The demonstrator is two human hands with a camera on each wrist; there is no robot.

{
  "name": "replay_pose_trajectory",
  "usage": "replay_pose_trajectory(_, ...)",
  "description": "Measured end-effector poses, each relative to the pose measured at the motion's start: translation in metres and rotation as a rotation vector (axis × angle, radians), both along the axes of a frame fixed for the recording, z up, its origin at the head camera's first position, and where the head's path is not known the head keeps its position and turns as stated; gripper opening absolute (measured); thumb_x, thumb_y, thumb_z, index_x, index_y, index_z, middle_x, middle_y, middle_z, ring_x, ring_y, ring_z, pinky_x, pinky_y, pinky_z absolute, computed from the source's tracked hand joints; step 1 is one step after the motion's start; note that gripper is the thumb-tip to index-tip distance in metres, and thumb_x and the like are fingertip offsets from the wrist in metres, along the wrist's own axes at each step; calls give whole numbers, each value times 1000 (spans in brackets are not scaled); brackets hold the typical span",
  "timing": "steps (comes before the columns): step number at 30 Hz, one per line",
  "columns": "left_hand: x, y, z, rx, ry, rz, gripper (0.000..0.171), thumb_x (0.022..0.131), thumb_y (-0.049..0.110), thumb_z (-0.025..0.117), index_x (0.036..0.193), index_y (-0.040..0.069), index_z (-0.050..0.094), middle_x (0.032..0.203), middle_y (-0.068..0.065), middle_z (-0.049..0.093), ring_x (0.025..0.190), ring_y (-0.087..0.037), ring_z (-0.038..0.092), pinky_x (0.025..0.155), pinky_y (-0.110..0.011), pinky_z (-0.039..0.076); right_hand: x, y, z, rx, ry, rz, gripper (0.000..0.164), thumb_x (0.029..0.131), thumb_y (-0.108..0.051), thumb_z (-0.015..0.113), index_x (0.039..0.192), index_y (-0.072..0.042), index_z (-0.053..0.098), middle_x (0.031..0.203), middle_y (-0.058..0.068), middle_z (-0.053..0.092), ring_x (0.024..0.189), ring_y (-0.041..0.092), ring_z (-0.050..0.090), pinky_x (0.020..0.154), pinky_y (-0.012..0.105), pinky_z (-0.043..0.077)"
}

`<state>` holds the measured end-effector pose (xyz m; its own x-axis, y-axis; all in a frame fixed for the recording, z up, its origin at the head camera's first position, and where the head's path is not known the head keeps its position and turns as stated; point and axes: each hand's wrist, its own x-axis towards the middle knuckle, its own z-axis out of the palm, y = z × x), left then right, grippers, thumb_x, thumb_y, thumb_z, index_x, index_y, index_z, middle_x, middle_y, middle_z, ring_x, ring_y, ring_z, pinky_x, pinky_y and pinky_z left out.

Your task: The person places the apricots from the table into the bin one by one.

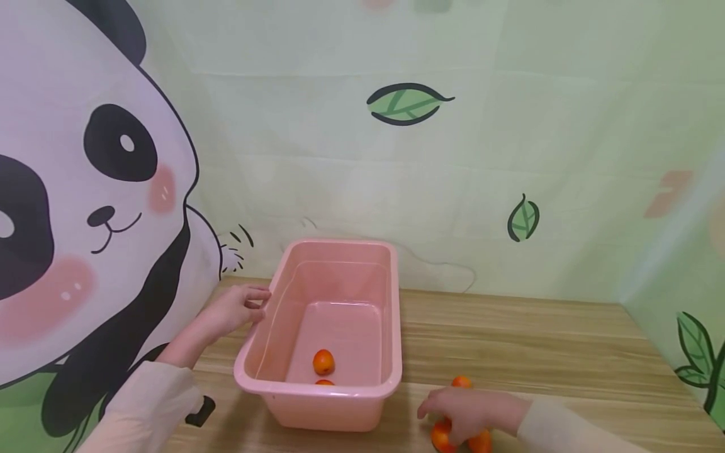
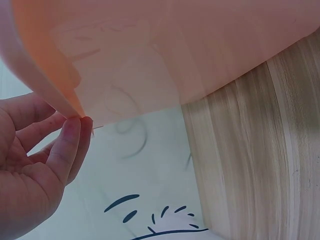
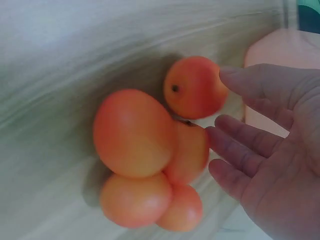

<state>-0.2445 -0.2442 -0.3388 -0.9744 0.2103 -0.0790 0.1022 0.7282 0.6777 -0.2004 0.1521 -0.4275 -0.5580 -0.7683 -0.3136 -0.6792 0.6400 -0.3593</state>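
Observation:
A pink plastic basin stands on the wooden table. My left hand pinches its left rim; in the left wrist view, thumb and fingers meet over the rim's edge. Inside the basin lie two smooth, oval, orange-red fruits, one whole in view and one partly hidden by the front wall. To the basin's right, my right hand reaches over a cluster of the same fruits. Its fingers are spread in the right wrist view, with fingertips right beside a fruit with a dark stem spot and near a large one.
Behind the table hangs a pale green cloth backdrop printed with leaves and a big panda on the left. It turns a corner at the right. The basin's far end is close to the backdrop.

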Motion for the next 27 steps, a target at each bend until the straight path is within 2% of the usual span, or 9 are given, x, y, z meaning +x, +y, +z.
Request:
replay_pose_trajectory(6,0,0,0,-6,8,-7,43,83,3,53,124,-7,46,127,-26,45,106,-38,54,79,-39,52,2,-3,-10,9,22,22,53,59,1,70,108,-16,59,97,-10,55,80,-1,45,75,16,44)
replay_pose_trajectory(11,0,0,1,2,7,-10,43,84,3,53,124,-7,46,128,-26,45,106,-38,53,79,-39,52,1,-5,-15,12,22,19,49,61,0,69,106,-17,60,88,-13,51,73,0,41,70,14,40)
replay_pose_trajectory(18,1,1,1,9,6,-4,43,84,3,54,124,-8,46,128,-26,45,106,-38,54,78,-38,52,-2,-7,-21,0,50,2,44,61,-5,71,102,-17,61,87,-14,54,74,0,42,74,16,41)
replay_pose_trajectory(22,1,1,1,12,0,-2,43,84,3,54,124,-7,46,128,-26,45,105,-38,54,78,-38,52,-5,-8,-20,-30,77,25,37,62,-6,72,97,-14,62,87,-12,56,74,0,44,74,16,43)
replay_pose_trajectory(27,0,0,0,12,7,-11,43,83,3,53,124,-9,45,128,-26,45,105,-38,54,78,-38,52,-9,-12,-12,-69,48,28,28,62,-7,72,90,-11,65,81,-12,56,70,0,45,70,15,43)
